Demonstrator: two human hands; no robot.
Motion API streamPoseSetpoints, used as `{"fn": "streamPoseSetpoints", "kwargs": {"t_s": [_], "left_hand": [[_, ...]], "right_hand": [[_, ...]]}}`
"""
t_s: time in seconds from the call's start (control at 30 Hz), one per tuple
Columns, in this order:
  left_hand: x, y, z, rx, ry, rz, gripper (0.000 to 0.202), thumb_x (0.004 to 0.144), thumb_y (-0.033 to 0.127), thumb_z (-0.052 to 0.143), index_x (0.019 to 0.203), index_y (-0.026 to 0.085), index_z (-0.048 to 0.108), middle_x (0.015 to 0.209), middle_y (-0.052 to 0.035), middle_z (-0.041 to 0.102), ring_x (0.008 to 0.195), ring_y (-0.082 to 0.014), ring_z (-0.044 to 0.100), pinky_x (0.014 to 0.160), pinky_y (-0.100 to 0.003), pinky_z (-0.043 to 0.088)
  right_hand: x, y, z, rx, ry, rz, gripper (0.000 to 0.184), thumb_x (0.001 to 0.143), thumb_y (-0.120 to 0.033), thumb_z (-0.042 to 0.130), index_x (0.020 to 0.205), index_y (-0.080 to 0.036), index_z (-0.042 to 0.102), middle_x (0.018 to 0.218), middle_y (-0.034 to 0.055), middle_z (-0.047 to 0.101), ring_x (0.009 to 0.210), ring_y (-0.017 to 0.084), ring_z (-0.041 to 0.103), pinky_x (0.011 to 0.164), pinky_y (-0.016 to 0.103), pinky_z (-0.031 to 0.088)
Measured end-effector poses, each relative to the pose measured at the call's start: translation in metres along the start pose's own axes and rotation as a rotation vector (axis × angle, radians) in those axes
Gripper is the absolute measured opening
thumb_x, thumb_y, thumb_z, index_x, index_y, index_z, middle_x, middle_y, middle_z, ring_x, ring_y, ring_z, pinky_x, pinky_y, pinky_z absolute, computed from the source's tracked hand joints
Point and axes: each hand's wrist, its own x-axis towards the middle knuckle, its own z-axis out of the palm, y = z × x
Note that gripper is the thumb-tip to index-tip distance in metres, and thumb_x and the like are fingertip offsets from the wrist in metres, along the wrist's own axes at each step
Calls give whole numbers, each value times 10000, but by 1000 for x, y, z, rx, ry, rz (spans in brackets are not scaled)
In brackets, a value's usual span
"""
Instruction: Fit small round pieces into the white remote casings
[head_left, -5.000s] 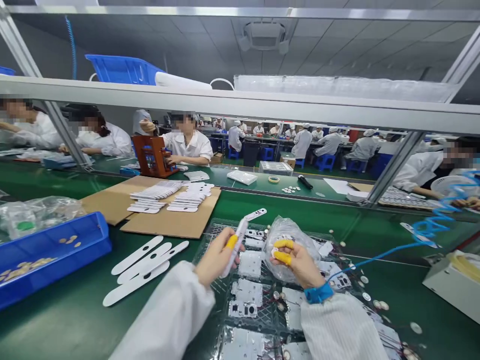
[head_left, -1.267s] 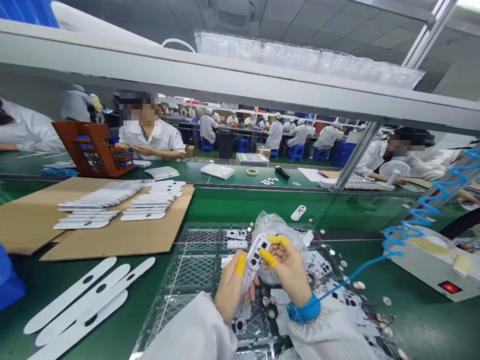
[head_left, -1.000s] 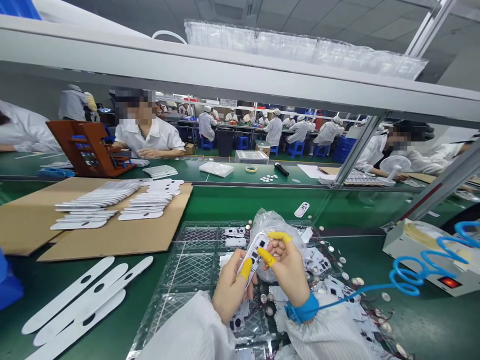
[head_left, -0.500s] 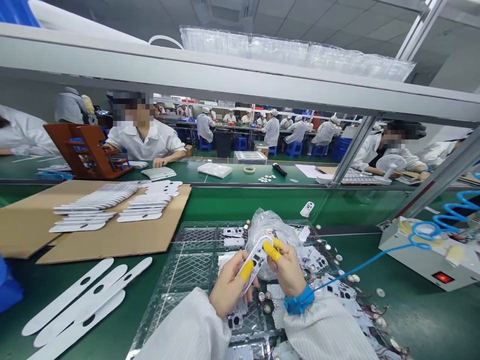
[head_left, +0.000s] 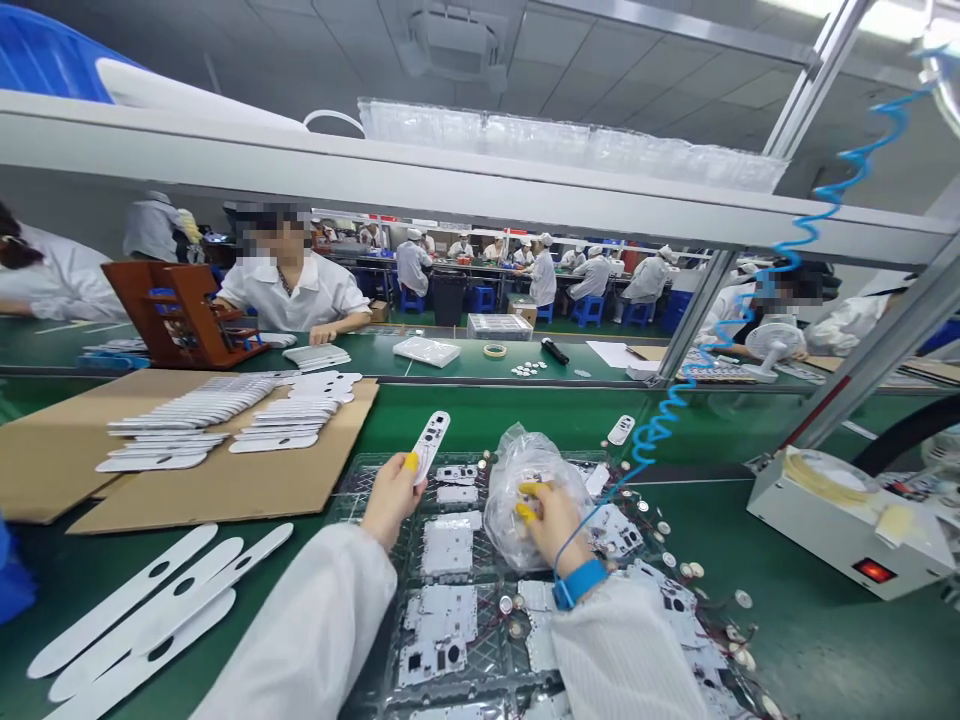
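My left hand point(head_left: 391, 500) grips a slim white perforated strip point(head_left: 430, 447) upright, a yellow finger cot on its thumb. My right hand point(head_left: 551, 525), wearing yellow finger cots and a blue wrist strap point(head_left: 579, 585), rests on a clear plastic bag point(head_left: 521, 515), its fingertips against the film. Whether those fingers pinch anything is hard to tell. Below both hands lies a clear blister tray point(head_left: 375, 520) holding several white circuit boards point(head_left: 447, 550) with thin wires. My sleeves hide its near part.
Cardboard sheets point(head_left: 225, 480) with stacked white strips lie to my left, and loose strips point(head_left: 135, 610) sit on the green bench. Small metal discs are scattered around the tray. A grey box point(head_left: 847, 525) with a red display stands right. Co-workers sit beyond a low shelf point(head_left: 375, 170).
My hands have moved apart: the left has carried the white strip up and left, and the right has gone onto the bag. The view has also shifted slightly.
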Motion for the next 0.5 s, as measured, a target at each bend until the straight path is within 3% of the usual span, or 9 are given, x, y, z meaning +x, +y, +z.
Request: {"fn": "streamPoseSetpoints", "kwargs": {"t_s": [0.1, 0.23, 0.4, 0.5], "left_hand": [[43, 6, 0, 47, 38, -60, 123, 821, 259, 489, 761, 153, 501, 492, 85, 412, 320, -20, 278, 331, -154, 172], [78, 6, 1, 88, 120, -123, 244, 882, 330, 449, 1017, 135, 504, 712, 24, 536, 457, -46, 439, 410, -177, 371], [72, 12, -8, 146, 69, -111, 457, 854, 268, 484, 1253, 108, 327, 895, -94, 607, 573, -112, 591, 532, -247, 476], [56, 30, -37, 203, -7, -66, 462, 757, 287, 598, 1164, 121, 459, 938, -122, 629, 623, -152, 627, 555, -250, 477]], "right_hand": [[-3, 2, 9, -122, -9, -5, 231, 735, -165, 547, 940, -165, 653, 1005, 123, 557, 923, 267, 554, 841, 375, 403], [-1, 6, 15, -227, -17, -4, 230, 730, -109, 535, 924, -166, 646, 998, 106, 563, 905, 250, 574, 821, 332, 408], [4, 14, 16, -257, -21, 5, 206, 720, -107, 540, 884, -167, 650, 972, 99, 587, 891, 244, 581, 812, 324, 413], [5, 16, 15, -226, -7, 10, 175, 731, -130, 533, 851, -171, 653, 964, 104, 606, 895, 247, 582, 811, 332, 417]]}}
